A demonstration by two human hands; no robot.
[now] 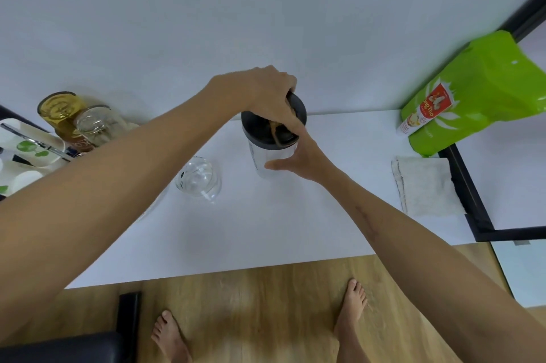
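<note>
While upright, shaker (263, 153) in both curled hands (266, 91) (307, 156)

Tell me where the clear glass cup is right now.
In the head view, the clear glass cup sits on the white table, left of centre, just left of the black-lidded shaker.

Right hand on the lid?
No, the right hand grips the bottle lower down, while the left hand holds the black lid.

Glass (198, 179) left of shaker (273, 138); cloth (425, 185) right.
</note>
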